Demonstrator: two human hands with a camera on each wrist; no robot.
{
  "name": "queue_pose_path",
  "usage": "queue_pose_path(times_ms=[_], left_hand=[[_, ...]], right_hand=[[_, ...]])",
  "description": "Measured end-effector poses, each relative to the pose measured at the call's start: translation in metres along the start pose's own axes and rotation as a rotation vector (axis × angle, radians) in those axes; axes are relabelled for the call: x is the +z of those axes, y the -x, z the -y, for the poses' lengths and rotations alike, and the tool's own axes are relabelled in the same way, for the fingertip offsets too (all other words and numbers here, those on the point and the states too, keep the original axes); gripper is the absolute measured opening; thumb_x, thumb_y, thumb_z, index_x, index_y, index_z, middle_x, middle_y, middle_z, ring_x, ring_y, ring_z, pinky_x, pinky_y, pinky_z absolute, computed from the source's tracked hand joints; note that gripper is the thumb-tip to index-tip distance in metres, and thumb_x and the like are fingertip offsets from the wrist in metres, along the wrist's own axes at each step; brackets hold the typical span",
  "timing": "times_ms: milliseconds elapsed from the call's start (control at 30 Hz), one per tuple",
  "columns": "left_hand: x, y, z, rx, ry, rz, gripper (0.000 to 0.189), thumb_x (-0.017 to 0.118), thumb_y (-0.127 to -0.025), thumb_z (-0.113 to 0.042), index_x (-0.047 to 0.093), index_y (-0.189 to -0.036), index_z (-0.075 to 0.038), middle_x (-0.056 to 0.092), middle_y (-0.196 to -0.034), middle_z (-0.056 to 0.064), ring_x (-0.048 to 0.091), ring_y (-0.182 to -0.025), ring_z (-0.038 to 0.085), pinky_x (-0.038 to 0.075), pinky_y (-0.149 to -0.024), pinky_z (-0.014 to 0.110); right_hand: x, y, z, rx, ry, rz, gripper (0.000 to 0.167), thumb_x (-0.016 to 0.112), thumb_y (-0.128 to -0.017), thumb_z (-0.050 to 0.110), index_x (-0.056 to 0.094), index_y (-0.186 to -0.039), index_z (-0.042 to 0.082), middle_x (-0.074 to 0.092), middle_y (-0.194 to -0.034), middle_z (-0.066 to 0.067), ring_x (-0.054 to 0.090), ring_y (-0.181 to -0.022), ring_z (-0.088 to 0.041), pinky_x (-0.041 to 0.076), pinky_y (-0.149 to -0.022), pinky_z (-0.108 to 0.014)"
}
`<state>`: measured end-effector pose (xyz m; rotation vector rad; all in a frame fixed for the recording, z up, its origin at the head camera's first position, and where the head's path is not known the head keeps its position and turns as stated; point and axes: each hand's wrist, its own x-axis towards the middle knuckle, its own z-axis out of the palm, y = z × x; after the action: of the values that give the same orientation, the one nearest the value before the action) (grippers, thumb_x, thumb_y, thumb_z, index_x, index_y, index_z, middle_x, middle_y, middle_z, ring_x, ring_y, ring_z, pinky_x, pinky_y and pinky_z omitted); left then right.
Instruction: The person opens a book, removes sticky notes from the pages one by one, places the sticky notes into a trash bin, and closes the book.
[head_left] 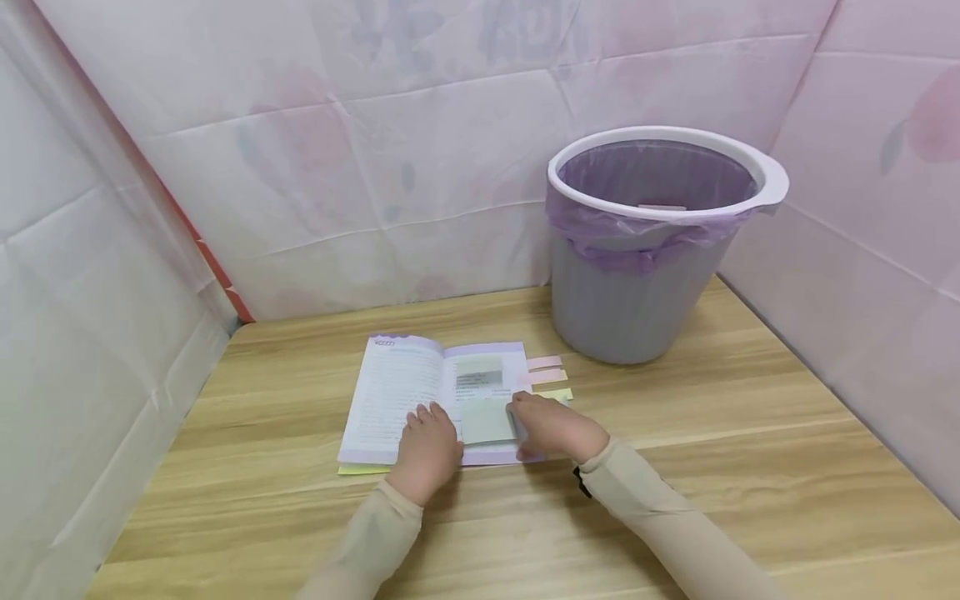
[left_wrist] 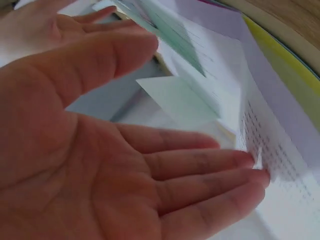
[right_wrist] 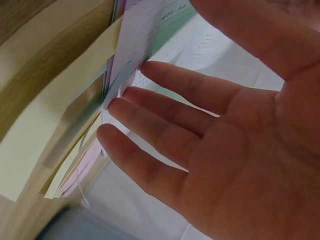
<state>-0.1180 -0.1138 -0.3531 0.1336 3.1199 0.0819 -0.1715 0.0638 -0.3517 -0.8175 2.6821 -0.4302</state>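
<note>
Clearly, a squarish paper note [head_left: 486,422] overlies printed pages [head_left: 397,387].

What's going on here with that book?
A person is working over an open book on a wooden table. Their left hand lies over the lower left page, near the fold, and their right hand is at the right edge of a pale green note on the right page. Neither hand's grip is visibly curled round anything. Another note sits higher on that page, and behind the book, to the right, stands a grey bin.
</note>
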Motion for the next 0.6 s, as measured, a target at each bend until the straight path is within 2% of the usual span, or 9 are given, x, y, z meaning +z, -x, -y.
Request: queue_pose_path(times_ms=[133,267,333,433,600], left_hand=[[0.001,-0.005,0.008,-0.010,0.059,0.081,0.062,0.072,-0.086,-0.026,0.051,-0.119,0.022,0.055,-0.119,0.038,0.058,-0.107,0.049,0.052,-0.086,0.050],[0.005,-0.010,0.013,-0.023,0.120,0.145,0.052,0.073,-0.085,-0.024,0.058,-0.108,0.019,0.058,-0.115,0.037,0.061,-0.100,0.048,0.053,-0.081,0.053],[0.007,-0.012,0.015,-0.028,0.133,0.170,0.049,0.074,-0.085,-0.025,0.060,-0.107,0.017,0.058,-0.117,0.036,0.060,-0.102,0.048,0.052,-0.082,0.054],[0.011,-0.015,0.016,-0.037,0.118,0.197,0.049,0.074,-0.085,-0.027,0.061,-0.108,0.015,0.056,-0.121,0.035,0.060,-0.105,0.047,0.051,-0.084,0.054],[0.012,-0.017,0.015,-0.043,0.078,0.219,0.051,0.074,-0.085,-0.029,0.062,-0.112,0.013,0.054,-0.126,0.034,0.058,-0.109,0.047,0.052,-0.085,0.053]], right_hand=[[0.001,-0.001,-0.002,-0.025,0.018,-0.015,0.042,0.085,-0.070,0.005,0.063,-0.105,-0.003,0.058,-0.099,-0.009,0.056,-0.081,-0.021,0.050,-0.075,-0.039],[0.001,-0.002,-0.002,-0.038,0.036,-0.022,0.040,0.085,-0.070,0.007,0.064,-0.103,-0.002,0.060,-0.102,-0.010,0.058,-0.084,-0.022,0.051,-0.076,-0.041],[0.002,-0.003,-0.001,-0.036,0.056,-0.030,0.038,0.085,-0.072,0.009,0.064,-0.101,-0.001,0.060,-0.102,-0.010,0.059,-0.085,-0.023,0.051,-0.076,-0.041],[0.005,-0.005,0.001,-0.026,0.112,-0.084,0.036,0.084,-0.073,0.016,0.065,-0.098,-0.002,0.061,-0.099,-0.011,0.058,-0.085,-0.026,0.051,-0.075,-0.043],[0.018,-0.008,0.008,-0.069,0.246,-0.235,0.039,0.083,-0.075,0.023,0.064,-0.097,-0.001,0.061,-0.098,-0.012,0.056,-0.089,-0.030,0.050,-0.074,-0.044]])
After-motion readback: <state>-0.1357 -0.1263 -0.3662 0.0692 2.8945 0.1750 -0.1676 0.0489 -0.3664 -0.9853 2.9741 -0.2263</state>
